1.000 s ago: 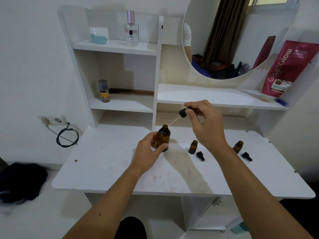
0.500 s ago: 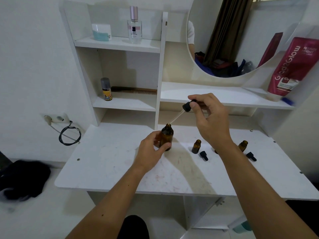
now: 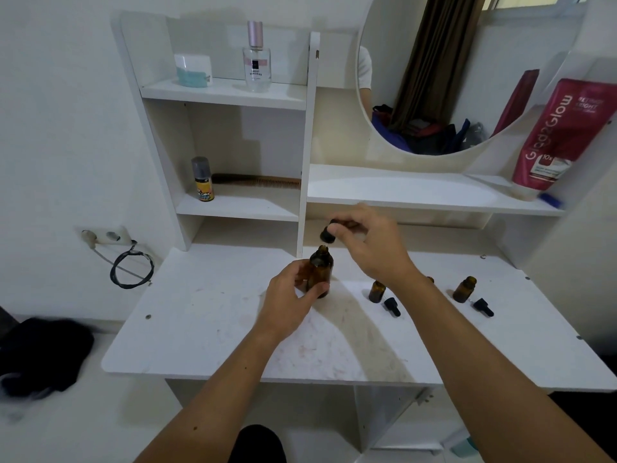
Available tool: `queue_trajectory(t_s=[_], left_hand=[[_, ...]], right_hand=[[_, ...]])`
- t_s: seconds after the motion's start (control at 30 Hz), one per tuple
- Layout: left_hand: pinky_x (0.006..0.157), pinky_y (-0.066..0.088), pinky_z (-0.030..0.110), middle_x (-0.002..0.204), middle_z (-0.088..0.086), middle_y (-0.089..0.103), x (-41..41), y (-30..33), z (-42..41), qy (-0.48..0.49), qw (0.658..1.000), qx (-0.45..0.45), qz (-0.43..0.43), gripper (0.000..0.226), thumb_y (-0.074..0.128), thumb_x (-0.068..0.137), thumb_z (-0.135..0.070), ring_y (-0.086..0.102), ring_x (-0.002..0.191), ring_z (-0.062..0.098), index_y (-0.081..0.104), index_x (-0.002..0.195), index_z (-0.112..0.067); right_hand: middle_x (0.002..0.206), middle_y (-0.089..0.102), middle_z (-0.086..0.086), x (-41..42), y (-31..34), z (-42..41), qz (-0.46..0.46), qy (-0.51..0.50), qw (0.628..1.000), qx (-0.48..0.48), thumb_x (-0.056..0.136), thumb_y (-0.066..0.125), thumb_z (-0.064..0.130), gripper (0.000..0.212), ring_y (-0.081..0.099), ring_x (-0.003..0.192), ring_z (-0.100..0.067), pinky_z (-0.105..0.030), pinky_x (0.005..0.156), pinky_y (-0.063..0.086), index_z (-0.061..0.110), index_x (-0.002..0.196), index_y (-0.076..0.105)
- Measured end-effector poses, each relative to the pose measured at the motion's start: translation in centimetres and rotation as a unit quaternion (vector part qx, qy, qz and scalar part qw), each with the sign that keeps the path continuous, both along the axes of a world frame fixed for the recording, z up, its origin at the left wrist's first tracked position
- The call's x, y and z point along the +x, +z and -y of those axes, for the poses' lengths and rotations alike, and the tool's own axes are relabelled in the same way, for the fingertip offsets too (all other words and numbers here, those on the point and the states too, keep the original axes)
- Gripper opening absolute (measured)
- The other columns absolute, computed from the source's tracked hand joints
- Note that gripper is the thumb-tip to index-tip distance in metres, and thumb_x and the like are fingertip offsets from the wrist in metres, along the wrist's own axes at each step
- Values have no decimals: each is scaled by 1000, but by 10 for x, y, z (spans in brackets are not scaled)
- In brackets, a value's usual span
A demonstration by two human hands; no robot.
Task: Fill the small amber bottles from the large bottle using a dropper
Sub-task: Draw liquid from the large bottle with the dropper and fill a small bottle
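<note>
The large amber bottle (image 3: 320, 269) stands upright on the white desk (image 3: 207, 332), its mouth uncapped. My left hand (image 3: 290, 302) grips it around the lower body. My right hand (image 3: 370, 243) holds the black dropper (image 3: 329, 232) by its bulb, just above and slightly right of the bottle mouth; its glass tube seems to point down into the neck, though I cannot make it out clearly. Two small amber bottles (image 3: 377, 291) (image 3: 464, 289) stand uncapped to the right, each with a black dropper cap (image 3: 391, 306) (image 3: 482, 307) lying beside it. A third small bottle (image 3: 430, 279) peeks out behind my right forearm.
Shelves behind the desk hold a perfume bottle (image 3: 256, 58), a white jar (image 3: 193, 70), a small spray can (image 3: 202, 179) and a comb (image 3: 257, 180). A red pouch (image 3: 561, 135) leans at the right by the round mirror (image 3: 447, 75). A wall socket with a coiled cable (image 3: 132, 269) is at the left.
My right hand has lowered the dropper from a slanted pose above the large bottle to directly over its mouth. The left hand keeps holding the bottle.
</note>
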State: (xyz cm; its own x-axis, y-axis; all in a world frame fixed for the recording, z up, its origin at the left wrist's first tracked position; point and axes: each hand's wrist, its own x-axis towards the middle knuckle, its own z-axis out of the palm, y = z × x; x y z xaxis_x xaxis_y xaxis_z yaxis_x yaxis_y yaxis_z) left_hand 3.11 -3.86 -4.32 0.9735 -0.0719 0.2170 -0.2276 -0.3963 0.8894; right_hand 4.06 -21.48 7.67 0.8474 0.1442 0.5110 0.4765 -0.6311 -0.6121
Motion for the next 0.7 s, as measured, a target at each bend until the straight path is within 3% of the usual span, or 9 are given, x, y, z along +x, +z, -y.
queue_trajectory(t_s=[0.1, 0.23, 0.47, 0.7], left_hand=[[81, 44, 5, 110, -23, 63, 0, 0, 0, -1, 1000, 0, 5, 45, 77, 90, -39, 62, 102, -2, 58, 130, -30], [79, 43, 2, 108, -27, 60, 0, 1, 0, 2, 1000, 10, 7, 41, 77, 90, -38, 60, 101, -4, 57, 126, -33], [77, 41, 0, 107, -28, 60, 1, 1, 1, 2, 1000, 15, 1, 39, 76, 90, -38, 60, 100, -5, 57, 123, -35], [80, 42, 3, 112, -23, 63, 2, -1, 2, 2, 1000, 16, 0, 43, 77, 90, -38, 60, 101, -5, 59, 128, -31]], right_hand=[[102, 75, 6, 3, -13, -3, -52, -3, 999, 13, 95, 77, 23, 14, 70, 94, -9, -26, 90, 59, 18, 107, 80], [88, 69, 18, 3, -22, -6, -44, -18, 998, 29, 94, 78, 20, 2, 66, 83, 3, -7, 77, 50, 21, 93, 76], [87, 71, 11, 2, -23, -11, -15, -30, 999, 17, 93, 79, 16, 5, 67, 83, -6, -9, 76, 51, 17, 89, 78], [88, 69, 11, -1, -25, -8, -15, -27, 1000, 1, 94, 78, 17, 2, 65, 81, -1, -6, 75, 49, 17, 92, 78]])
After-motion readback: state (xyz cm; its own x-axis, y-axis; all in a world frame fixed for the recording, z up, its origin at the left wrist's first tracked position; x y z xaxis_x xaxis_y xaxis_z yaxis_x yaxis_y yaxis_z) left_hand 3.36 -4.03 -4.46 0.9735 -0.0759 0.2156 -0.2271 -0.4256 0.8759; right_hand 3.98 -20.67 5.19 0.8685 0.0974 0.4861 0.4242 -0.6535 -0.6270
